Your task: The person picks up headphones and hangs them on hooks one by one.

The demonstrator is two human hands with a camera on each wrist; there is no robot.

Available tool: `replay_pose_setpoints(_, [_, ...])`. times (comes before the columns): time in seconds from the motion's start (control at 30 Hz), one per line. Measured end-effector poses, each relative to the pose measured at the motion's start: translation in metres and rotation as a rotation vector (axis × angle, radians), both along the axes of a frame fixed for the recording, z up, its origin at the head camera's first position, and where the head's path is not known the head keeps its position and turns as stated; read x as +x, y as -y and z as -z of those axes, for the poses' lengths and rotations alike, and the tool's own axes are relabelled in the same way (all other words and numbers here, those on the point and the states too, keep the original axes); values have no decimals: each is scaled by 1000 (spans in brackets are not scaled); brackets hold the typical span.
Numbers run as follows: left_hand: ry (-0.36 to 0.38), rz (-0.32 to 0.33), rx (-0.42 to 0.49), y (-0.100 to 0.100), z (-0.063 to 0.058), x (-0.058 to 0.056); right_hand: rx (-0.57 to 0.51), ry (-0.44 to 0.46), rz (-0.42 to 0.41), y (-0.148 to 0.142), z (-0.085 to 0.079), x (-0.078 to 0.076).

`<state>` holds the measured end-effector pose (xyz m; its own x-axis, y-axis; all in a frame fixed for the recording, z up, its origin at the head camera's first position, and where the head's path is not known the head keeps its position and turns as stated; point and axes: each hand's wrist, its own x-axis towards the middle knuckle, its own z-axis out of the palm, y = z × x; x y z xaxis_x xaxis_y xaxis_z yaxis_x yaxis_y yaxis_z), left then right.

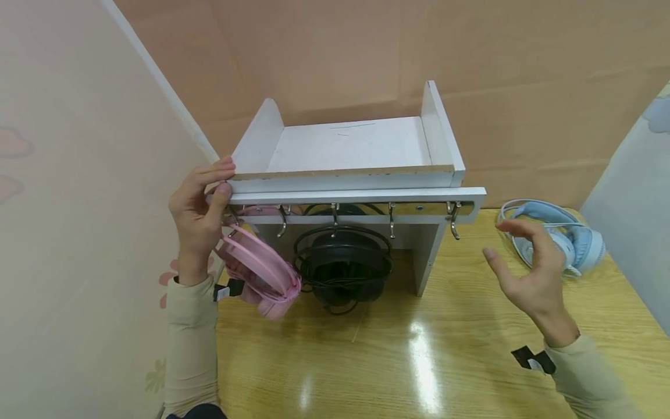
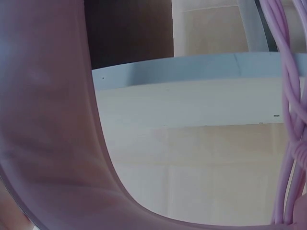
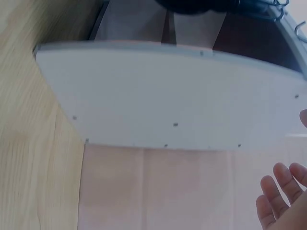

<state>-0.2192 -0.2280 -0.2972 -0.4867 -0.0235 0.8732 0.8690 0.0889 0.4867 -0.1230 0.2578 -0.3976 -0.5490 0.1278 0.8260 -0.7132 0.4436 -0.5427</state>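
Observation:
A white shelf rack (image 1: pixel 356 180) with a row of metal hooks along its front rail stands on the wooden table. My left hand (image 1: pixel 198 209) holds the rack's left end, fingers over the shelf edge and thumb against the rail. Below that hand hang pink headphones (image 1: pixel 262 265) with a bundled cord, at the leftmost hook; their band and cord (image 2: pixel 290 96) fill much of the left wrist view. Black headphones (image 1: pixel 345 262) hang around the middle hook. To the right of the rack, my right hand (image 1: pixel 536 279) is raised with fingers spread, holding nothing.
Light blue headphones (image 1: pixel 581 238) with a white cord lie on the table (image 1: pixel 387 372) at the right, behind my right hand. Walls stand at the left (image 1: pixel 78 233) and right (image 1: pixel 638 221), and brown paper (image 1: pixel 335 52) covers the back. The rack's side panel (image 3: pixel 158 100) reaches down to the table.

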Motion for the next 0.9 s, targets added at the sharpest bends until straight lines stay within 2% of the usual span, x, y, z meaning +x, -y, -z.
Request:
replay_pose_setpoints(0.2, [-4,-5,-20,1,0,-1,22,27,64,-18,0,-8])
replay_pose_setpoints(0.53, [1,5,-7,1,-1,0,15,85,112,-57,18,-26])
replay_pose_setpoints(0.73, [1,1,-7,1,1,0,28,120,142,-70,10,-31])
replay_pose_setpoints(0.9, [-1,-2,-5,2,2,-1,51,150,164,-81,12,-37])
